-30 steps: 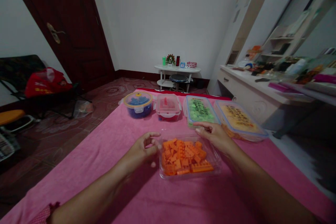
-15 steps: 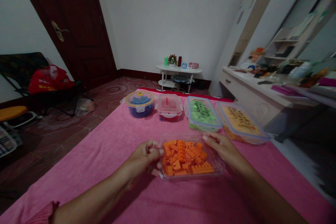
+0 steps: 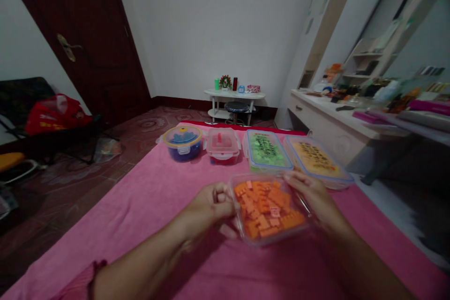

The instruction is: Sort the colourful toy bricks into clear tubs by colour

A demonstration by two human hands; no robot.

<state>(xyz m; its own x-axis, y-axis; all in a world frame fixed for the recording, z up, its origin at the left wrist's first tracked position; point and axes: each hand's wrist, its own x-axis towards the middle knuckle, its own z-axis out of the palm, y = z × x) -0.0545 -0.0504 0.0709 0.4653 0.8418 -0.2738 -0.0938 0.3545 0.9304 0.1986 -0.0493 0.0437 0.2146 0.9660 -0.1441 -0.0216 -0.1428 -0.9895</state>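
Reaching forward, the left grip [image 3: 216, 208] clasps the left side of a clear tub [image 3: 258, 243], thumb at the wall and fingers curled below. The right grip [image 3: 314, 197] holds the opposite side, fingertips at the far right corner. The tub, slightly askew, sits between both hands, full of orange bricks [image 3: 265, 206]; whether its base touches the pink cloth [image 3: 140, 201] cannot be told. Beyond stand a round tub [image 3: 184, 147], a red tub [image 3: 222, 147], a green tub [image 3: 269, 150] and a yellow tub [image 3: 312, 157], the green one just behind the clear tub.
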